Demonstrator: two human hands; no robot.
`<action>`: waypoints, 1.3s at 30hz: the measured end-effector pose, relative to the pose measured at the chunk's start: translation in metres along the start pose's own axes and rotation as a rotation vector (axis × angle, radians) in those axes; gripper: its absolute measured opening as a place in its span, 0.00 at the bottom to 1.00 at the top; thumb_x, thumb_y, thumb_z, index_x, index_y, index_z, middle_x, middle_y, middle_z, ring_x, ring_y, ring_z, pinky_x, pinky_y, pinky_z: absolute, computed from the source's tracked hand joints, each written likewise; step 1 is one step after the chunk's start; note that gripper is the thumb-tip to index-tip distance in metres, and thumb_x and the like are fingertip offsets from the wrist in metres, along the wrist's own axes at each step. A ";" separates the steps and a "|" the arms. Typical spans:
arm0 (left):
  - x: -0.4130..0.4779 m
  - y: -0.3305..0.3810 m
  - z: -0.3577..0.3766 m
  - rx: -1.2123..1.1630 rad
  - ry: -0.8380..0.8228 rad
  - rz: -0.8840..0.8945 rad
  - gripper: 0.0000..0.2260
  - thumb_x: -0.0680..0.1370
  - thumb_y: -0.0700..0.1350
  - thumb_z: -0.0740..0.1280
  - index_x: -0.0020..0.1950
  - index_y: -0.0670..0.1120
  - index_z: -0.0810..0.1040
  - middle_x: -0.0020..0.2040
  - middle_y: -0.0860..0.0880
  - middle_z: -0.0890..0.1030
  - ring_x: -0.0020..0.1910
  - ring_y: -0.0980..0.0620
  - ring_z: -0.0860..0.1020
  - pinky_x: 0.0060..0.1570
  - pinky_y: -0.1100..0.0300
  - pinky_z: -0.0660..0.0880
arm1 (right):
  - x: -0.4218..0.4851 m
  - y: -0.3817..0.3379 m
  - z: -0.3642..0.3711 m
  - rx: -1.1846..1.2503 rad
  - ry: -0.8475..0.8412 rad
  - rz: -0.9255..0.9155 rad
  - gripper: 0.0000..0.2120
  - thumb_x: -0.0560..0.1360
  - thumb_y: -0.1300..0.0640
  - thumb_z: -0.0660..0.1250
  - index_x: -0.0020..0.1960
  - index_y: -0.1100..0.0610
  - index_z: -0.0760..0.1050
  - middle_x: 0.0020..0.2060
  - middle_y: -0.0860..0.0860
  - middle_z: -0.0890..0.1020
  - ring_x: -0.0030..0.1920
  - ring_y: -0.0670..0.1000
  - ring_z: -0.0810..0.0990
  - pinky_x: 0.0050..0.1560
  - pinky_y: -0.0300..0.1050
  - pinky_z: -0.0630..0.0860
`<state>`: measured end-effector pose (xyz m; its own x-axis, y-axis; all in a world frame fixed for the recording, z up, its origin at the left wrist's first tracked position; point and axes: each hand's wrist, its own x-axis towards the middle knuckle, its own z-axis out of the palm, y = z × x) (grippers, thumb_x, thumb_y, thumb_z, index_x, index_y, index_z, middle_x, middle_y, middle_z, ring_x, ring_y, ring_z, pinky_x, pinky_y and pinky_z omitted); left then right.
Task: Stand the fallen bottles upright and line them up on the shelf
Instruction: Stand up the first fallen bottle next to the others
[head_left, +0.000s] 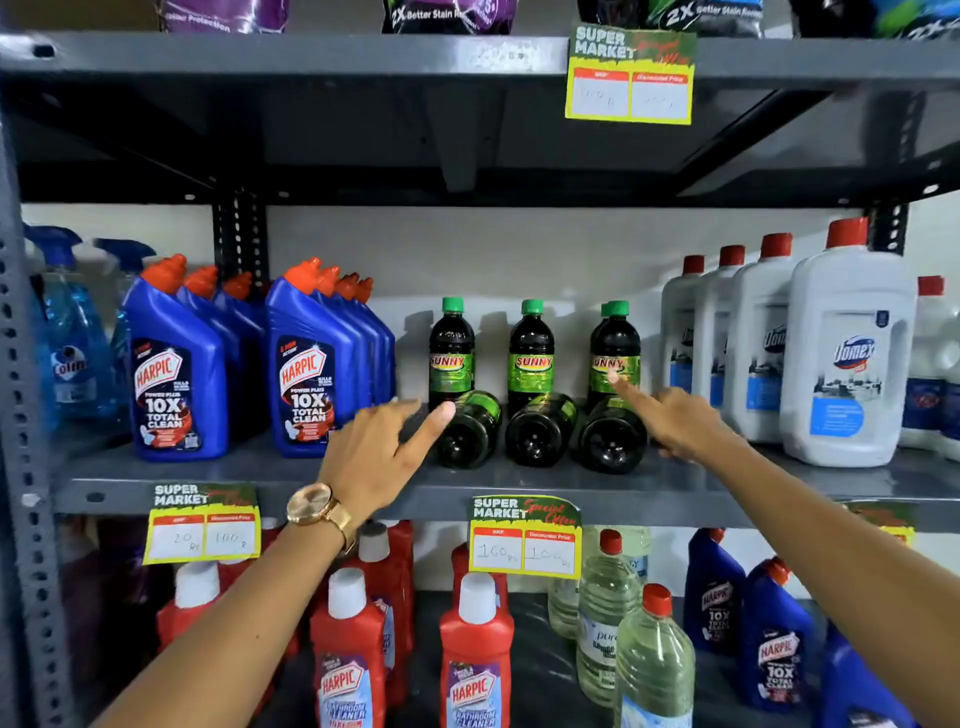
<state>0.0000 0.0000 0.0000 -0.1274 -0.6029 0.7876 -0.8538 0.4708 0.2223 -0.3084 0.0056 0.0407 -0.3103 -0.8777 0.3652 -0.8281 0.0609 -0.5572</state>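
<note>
Clearly mid-reach: left hand (374, 457) stretched toward the left fallen bottle (470, 431), fingers (434, 423) spread loosely and empty, the forefinger tip just at that bottle's shoulder, probably to roll or cup it before tipping it up. Right hand (675, 421) likewise empty, forefinger extended and tip resting on or just before the label of the right upright bottle (615, 358), the other fingers curled under; whether touching, hard to say. Between the two hands, the middle fallen bottle (540, 431); just under the right forefinger, the right fallen bottle (613, 439). All three lying with bases toward the camera and necks pointing back at the standing row, on the grey shelf (519, 488). Behind them, beyond the fingertips, the left upright bottle (451, 358) and middle upright bottle (531, 358), green caps, dark liquid, green labels reading "SUNNY". Likely reason for the two-handed approach: one hand to steady the standing row while the other lifts, since a tipped neck could knock its neighbour. Left of the left hand, blue Harpic bottles (176, 374) marked "10X TOTAL CLEAN"; right of the right hand, white Domex bottles (847, 353). Below the wrists, a yellow price tag (524, 535) headed "SUPER MARKET", handwritten figures roughly "160" and "100". None of the fallen bottles raised yet.
</note>
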 end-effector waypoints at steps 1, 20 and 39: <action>-0.004 -0.003 0.001 0.040 -0.017 -0.053 0.43 0.70 0.75 0.42 0.64 0.47 0.77 0.54 0.44 0.83 0.56 0.44 0.80 0.47 0.50 0.76 | 0.002 0.001 0.000 -0.007 -0.060 0.040 0.41 0.57 0.17 0.44 0.31 0.56 0.66 0.23 0.52 0.75 0.30 0.53 0.81 0.54 0.53 0.79; -0.031 -0.015 0.022 0.321 0.106 0.030 0.39 0.73 0.72 0.40 0.39 0.46 0.81 0.35 0.49 0.83 0.32 0.47 0.80 0.26 0.59 0.71 | 0.014 0.018 0.021 0.663 0.162 0.160 0.28 0.64 0.36 0.74 0.43 0.61 0.75 0.39 0.56 0.78 0.38 0.54 0.76 0.37 0.44 0.72; -0.031 -0.012 0.021 0.301 0.134 0.007 0.29 0.74 0.67 0.50 0.29 0.48 0.76 0.25 0.50 0.77 0.24 0.48 0.75 0.22 0.62 0.64 | 0.067 0.002 0.036 0.494 0.134 0.096 0.23 0.69 0.46 0.74 0.55 0.62 0.78 0.50 0.59 0.81 0.47 0.56 0.76 0.47 0.44 0.70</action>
<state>0.0033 0.0000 -0.0390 -0.0829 -0.5008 0.8616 -0.9666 0.2509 0.0528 -0.3143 -0.0697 0.0372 -0.4577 -0.8086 0.3697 -0.4841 -0.1221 -0.8664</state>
